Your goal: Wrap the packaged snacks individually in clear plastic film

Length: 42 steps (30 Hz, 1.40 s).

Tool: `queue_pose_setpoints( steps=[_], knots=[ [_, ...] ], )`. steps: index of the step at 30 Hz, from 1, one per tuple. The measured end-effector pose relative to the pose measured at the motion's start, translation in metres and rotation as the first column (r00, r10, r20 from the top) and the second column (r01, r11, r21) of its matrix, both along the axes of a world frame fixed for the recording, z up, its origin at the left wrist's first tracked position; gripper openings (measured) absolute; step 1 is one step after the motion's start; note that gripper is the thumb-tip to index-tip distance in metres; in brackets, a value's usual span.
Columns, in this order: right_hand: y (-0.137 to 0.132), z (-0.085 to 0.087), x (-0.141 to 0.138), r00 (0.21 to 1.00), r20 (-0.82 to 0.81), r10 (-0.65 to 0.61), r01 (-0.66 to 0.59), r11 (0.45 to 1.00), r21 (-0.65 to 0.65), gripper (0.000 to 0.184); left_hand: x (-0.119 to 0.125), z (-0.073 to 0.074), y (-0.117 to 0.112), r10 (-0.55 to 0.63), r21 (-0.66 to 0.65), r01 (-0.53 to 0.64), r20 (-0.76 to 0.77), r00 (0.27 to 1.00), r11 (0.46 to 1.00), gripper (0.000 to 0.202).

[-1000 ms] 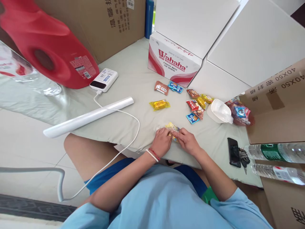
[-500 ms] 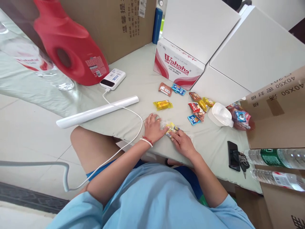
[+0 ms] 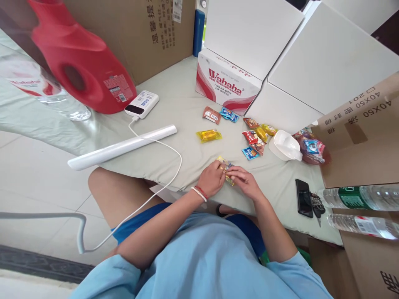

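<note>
A yellow and clear plastic snack packet [image 3: 230,179] lies at the front of the table, partly covered by my fingers. My left hand [image 3: 212,177], with a red string and white beads at the wrist, is closed on its left side. From the right, my right hand [image 3: 245,181] pinches the same packet, fingertips meeting the left ones. Just beyond sits a yellow-wrapped snack [image 3: 208,135]. Further back are a brown packet [image 3: 211,115] and a blue packet [image 3: 229,114]. To the right, a red packet [image 3: 250,137] lies among several others, with a blue packet [image 3: 250,153] in front.
A white plastic container [image 3: 284,145] stands right of the packets, beside a bag of snacks [image 3: 312,148]. A phone [image 3: 304,198] and bottles are at right. A white cable [image 3: 174,151] runs from a power bank [image 3: 142,104] across a white tube [image 3: 124,147]. Boxes line the back.
My left hand has moved right and curled onto the packet, close to my right hand. The clear wrapping spread beside the left fingers is now mostly hidden. The view has shifted slightly.
</note>
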State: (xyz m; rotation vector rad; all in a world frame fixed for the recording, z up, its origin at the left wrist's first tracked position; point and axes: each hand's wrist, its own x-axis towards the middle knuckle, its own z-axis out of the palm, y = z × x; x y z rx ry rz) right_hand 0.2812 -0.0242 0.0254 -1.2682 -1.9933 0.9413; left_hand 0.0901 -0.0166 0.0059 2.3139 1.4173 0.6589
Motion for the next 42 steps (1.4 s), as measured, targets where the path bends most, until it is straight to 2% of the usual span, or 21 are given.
queue_pose_setpoints(
  steps=[1,2,4,5,7,9,11,13,16,18,20,23,25,27,30,32,33,35,37,39,42],
  knots=[
    [0.000,-0.001,0.007,0.991,-0.046,-0.126,0.127,0.992,0.014,0.026,-0.001,-0.002,-0.002,-0.012,0.035,0.014,-0.034,0.999,0.999,0.022],
    [0.000,-0.003,0.014,0.961,-0.062,-0.271,0.273,0.961,0.037,0.028,-0.001,-0.004,-0.004,-0.018,0.065,0.023,-0.071,0.997,0.998,0.023],
    [-0.001,-0.009,0.027,0.858,0.008,-0.513,0.510,0.854,0.099,0.032,-0.001,-0.006,-0.009,-0.010,0.102,0.024,-0.135,0.991,0.995,0.025],
    [-0.003,-0.013,0.032,0.812,0.085,-0.577,0.566,0.815,0.125,0.037,0.000,-0.007,-0.011,-0.005,0.108,0.022,-0.155,0.988,0.994,0.026],
    [-0.008,-0.021,0.039,0.769,0.255,-0.587,0.569,0.809,0.147,0.043,0.002,-0.008,-0.013,0.002,0.112,0.018,-0.177,0.984,0.994,0.027],
    [-0.016,-0.024,0.043,0.769,0.343,-0.539,0.526,0.839,0.137,0.032,0.004,-0.009,-0.014,0.005,0.116,0.018,-0.196,0.981,0.993,0.027],
    [-0.025,-0.021,0.045,0.788,0.328,-0.522,0.510,0.851,0.129,0.022,0.005,-0.010,-0.014,0.007,0.127,0.022,-0.221,0.975,0.992,0.027],
    [-0.032,-0.012,0.044,0.802,0.272,-0.532,0.522,0.845,0.114,0.022,0.005,-0.011,-0.014,0.015,0.134,0.019,-0.245,0.969,0.991,0.027],
    [-0.035,0.003,0.037,0.829,0.213,-0.517,0.540,0.839,-0.069,0.032,0.005,-0.011,-0.013,0.029,0.140,0.007,-0.255,0.967,0.990,0.027],
    [-0.032,0.010,0.031,0.833,0.141,-0.535,0.553,0.791,-0.261,0.051,0.004,-0.010,-0.013,0.030,0.138,0.004,-0.245,0.969,0.990,0.027],
    [-0.027,0.012,0.027,0.785,0.013,-0.620,0.568,0.710,-0.417,0.069,0.004,-0.010,-0.013,0.022,0.123,0.007,-0.231,0.973,0.992,0.027],
    [-0.019,0.011,0.027,0.655,-0.131,-0.744,0.557,0.592,-0.582,0.069,0.002,-0.009,-0.013,0.006,0.092,0.014,-0.211,0.978,0.996,0.026],
    [-0.017,0.010,0.029,0.640,-0.139,-0.756,0.526,0.563,-0.638,0.063,0.002,-0.009,-0.013,0.005,0.084,0.012,-0.194,0.981,0.996,0.025],
    [-0.020,0.011,0.032,0.682,-0.130,-0.720,0.511,0.596,-0.619,0.054,0.002,-0.009,-0.012,0.008,0.082,0.007,-0.181,0.983,0.997,0.024],
    [-0.032,0.016,0.041,0.790,-0.092,-0.606,0.493,0.717,-0.492,0.043,0.001,-0.009,-0.012,-0.001,0.084,0.017,-0.187,0.982,0.996,0.023],
    [-0.043,0.023,0.052,0.866,-0.002,-0.500,0.445,0.774,-0.451,0.041,0.001,-0.009,-0.012,-0.009,0.089,0.027,-0.195,0.981,0.996,0.022],
    [-0.048,0.027,0.060,0.894,0.057,-0.445,0.419,0.782,-0.461,0.041,0.000,-0.009,-0.012,-0.013,0.091,0.031,-0.196,0.981,0.995,0.021],
    [-0.054,0.035,0.077,0.919,0.169,-0.357,0.391,0.769,-0.505,0.038,0.000,-0.010,-0.012,-0.017,0.099,0.036,-0.195,0.981,0.994,0.021],
    [-0.054,0.042,0.091,0.907,0.236,-0.348,0.420,0.763,-0.491,0.039,-0.001,-0.010,-0.012,-0.020,0.107,0.041,-0.196,0.980,0.993,0.020],
    [-0.048,0.045,0.097,0.861,0.223,-0.456,0.508,0.762,-0.401,0.045,-0.001,-0.010,-0.012,-0.017,0.111,0.040,-0.200,0.980,0.993,0.020],
    [-0.034,0.037,0.083,0.757,0.163,-0.632,0.647,0.691,-0.324,0.058,-0.001,-0.010,-0.012,-0.018,0.110,0.040,-0.199,0.980,0.993,0.019]
  ],
)
